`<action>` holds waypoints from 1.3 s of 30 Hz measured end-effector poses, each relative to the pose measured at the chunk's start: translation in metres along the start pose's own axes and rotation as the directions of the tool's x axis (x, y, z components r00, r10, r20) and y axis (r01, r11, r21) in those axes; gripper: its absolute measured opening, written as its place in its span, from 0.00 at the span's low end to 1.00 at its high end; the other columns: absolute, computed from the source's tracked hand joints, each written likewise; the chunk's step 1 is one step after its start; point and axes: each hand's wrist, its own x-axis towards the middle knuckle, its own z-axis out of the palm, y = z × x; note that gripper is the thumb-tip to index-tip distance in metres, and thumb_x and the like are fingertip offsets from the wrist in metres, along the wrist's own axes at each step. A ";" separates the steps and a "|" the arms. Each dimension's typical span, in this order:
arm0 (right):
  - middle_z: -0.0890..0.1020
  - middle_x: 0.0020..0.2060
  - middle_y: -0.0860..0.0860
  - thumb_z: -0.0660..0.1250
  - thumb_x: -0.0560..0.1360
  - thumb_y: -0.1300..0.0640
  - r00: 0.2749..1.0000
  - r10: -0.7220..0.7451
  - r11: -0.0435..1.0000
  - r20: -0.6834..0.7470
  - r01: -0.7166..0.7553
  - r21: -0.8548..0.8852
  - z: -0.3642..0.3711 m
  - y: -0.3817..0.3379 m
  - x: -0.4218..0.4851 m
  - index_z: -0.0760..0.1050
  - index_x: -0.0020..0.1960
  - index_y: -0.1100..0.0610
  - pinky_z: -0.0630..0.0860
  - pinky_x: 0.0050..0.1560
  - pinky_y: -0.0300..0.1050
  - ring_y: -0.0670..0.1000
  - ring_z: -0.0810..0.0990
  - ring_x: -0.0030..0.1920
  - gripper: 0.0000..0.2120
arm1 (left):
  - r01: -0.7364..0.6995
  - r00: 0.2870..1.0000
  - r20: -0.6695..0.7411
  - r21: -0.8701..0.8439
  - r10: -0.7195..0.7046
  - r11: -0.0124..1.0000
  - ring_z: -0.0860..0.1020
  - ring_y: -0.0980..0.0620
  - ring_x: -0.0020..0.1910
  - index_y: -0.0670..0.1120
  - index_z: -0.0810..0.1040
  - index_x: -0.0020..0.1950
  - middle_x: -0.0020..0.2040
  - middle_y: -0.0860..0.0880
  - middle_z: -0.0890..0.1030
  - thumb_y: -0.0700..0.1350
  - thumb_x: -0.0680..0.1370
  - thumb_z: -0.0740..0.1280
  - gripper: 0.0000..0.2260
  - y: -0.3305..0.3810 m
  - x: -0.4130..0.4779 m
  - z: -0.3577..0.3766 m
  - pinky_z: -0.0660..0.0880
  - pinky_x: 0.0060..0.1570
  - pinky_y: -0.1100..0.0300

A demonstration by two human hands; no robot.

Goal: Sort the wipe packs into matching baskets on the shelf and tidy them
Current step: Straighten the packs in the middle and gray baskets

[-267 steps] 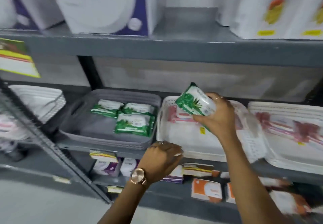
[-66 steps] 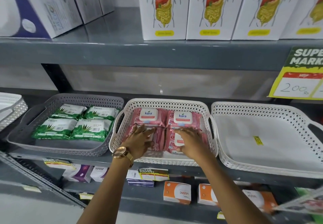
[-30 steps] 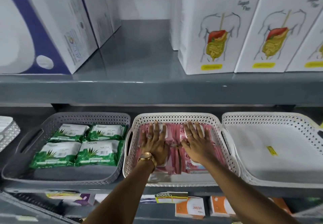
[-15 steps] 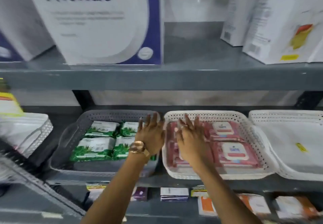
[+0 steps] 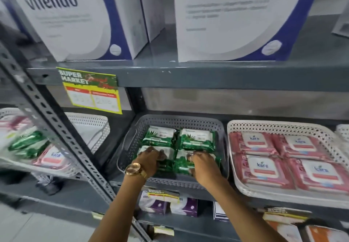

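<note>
Grey perforated plastic forms the basket [image 5: 132, 143] in the middle of the shelf [image 5: 207, 79], and four green wipe packs [image 5: 197, 139] lie flat in it, two behind and two in front. The left hand [image 5: 149, 159], a gold watch [image 5: 134, 169] on its wrist, rests on the front left pack with fingers curled over its top edge. The right hand [image 5: 203, 164] grips the front right pack the same way, fingers bent around it. Just beside, in a white basket [image 5: 239, 181], four pink kara packs [image 5: 262, 168] sit in a neat two-by-two. Further left, another white basket [image 5: 94, 128] holds a mix of green and pink packs. Large vitendo boxes [image 5: 232, 19] stand on the upper shelf.
</note>
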 end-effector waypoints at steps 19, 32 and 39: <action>0.37 0.77 0.53 0.42 0.79 0.38 0.990 0.143 0.990 -0.014 -0.144 -0.010 0.016 -0.003 0.072 0.35 0.76 0.54 0.35 0.76 0.59 0.57 0.32 0.76 0.34 | -0.181 0.982 0.002 0.284 0.188 0.942 0.40 0.47 0.77 0.51 0.39 0.77 0.78 0.47 0.40 0.58 0.82 0.47 0.28 0.006 0.058 0.002 0.38 0.75 0.46; 0.39 0.77 0.51 0.40 0.80 0.43 0.993 0.113 0.987 -0.038 -0.117 -0.110 0.032 0.004 0.076 0.36 0.76 0.52 0.36 0.76 0.59 0.55 0.34 0.76 0.28 | -0.169 0.975 -0.091 0.281 0.202 0.945 0.36 0.49 0.75 0.45 0.44 0.77 0.78 0.45 0.39 0.59 0.74 0.42 0.33 -0.004 0.070 0.024 0.33 0.73 0.48; 0.39 0.77 0.51 0.40 0.80 0.43 0.992 0.120 0.986 -0.035 -0.123 -0.113 0.035 0.004 0.079 0.36 0.76 0.52 0.37 0.76 0.59 0.55 0.34 0.76 0.29 | -0.194 0.972 -0.063 0.329 0.227 0.924 0.35 0.52 0.74 0.44 0.40 0.76 0.77 0.45 0.38 0.58 0.74 0.41 0.33 -0.005 0.070 0.026 0.34 0.74 0.49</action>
